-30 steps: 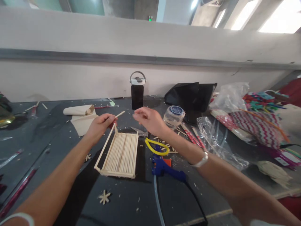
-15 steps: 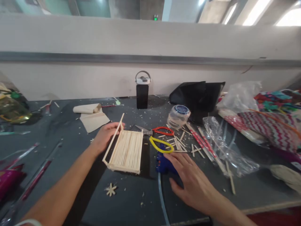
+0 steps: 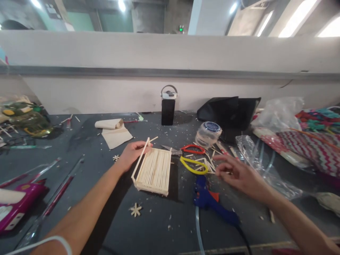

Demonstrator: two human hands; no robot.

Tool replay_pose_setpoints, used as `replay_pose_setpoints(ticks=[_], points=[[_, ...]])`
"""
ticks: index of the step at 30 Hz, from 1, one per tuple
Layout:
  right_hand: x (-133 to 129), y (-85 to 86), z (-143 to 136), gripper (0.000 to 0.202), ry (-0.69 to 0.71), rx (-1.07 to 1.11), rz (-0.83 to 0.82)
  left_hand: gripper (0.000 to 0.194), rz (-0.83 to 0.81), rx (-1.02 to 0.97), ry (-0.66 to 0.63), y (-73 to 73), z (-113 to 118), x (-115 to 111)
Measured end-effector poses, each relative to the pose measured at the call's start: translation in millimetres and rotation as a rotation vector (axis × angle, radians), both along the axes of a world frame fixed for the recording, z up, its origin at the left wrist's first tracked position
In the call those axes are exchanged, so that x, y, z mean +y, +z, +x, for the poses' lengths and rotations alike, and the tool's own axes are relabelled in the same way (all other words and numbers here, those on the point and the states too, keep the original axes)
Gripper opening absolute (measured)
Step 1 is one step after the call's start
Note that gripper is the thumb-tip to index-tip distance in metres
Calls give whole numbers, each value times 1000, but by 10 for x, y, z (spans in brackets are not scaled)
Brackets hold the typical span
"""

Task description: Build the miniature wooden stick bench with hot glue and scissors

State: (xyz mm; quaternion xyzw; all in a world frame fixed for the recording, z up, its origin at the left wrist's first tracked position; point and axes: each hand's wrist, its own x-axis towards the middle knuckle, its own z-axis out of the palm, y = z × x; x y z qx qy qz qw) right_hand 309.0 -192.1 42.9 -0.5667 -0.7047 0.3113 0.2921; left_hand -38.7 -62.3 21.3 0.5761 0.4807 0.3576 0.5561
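My left hand (image 3: pixel 132 154) grips the far left corner of a small tray-like model (image 3: pixel 155 168) made of pale wooden sticks; some of its fingers are hidden behind it. One stick slants up along the model's left side. My right hand (image 3: pixel 237 173) hovers over a scatter of short cut sticks (image 3: pixel 209 163), its fingers apart and loosely bent, with nothing visible in them. Below it lies a blue glue gun (image 3: pixel 207 198) with a red trigger. Scissors (image 3: pixel 195 170) with one yellow and one red handle rest open between the model and the cut sticks.
A clear jar with a blue lid (image 3: pixel 208 134) lies behind the scissors. Farther back stand a black bottle (image 3: pixel 168 111) and a black bag (image 3: pixel 228 108). Clear plastic wrap (image 3: pixel 268 170) is at right. A star of sticks (image 3: pixel 135 209) lies in front; a magenta device (image 3: pixel 22 202) sits left.
My right hand has left the glue gun and moved right and away, over the cut sticks. My left hand still holds the model. The whole view has shifted slightly.
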Motion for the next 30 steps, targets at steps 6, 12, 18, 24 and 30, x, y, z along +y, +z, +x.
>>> replay_pose_setpoints(ticks=[6, 12, 18, 24, 30], points=[[-400, -245, -260, 55, 93, -485, 283, 28, 53, 45, 46, 0, 31, -4], [-438, -248, -107, 77, 104, -421, 198, 25, 66, 49, 94, 2, 76, -20], [-316, 17, 176, 62, -12, 406, -190, 27, -12, -27, 88, 60, 96, -66], [105, 244, -400, 46, -89, 869, -282, 27, -27, -57, 89, 48, 104, -61], [665, 295, -1055, 57, 24, 836, -163, 30, -143, -142, 73, -27, 86, -38]])
